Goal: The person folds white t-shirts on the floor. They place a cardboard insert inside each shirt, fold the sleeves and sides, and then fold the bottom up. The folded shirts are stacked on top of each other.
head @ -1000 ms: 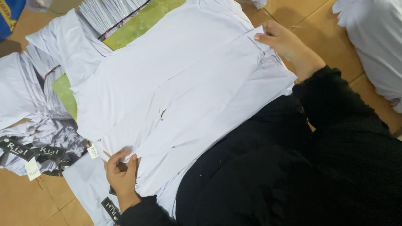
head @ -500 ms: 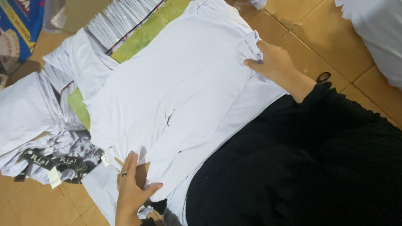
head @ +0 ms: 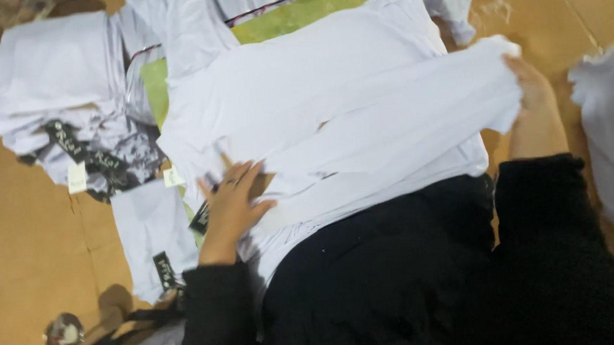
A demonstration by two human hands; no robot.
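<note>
Shirt (head: 331, 117) spread on the lap and a green board (head: 305, 13), half folded by the look of it. Left hand (head: 230, 203) open, flat, pressing the near edge. Right hand (head: 530, 88) pinching the far sleeve, lifted. Fold probably unfinished; tagged shirts (head: 84, 154) piled left.
</note>
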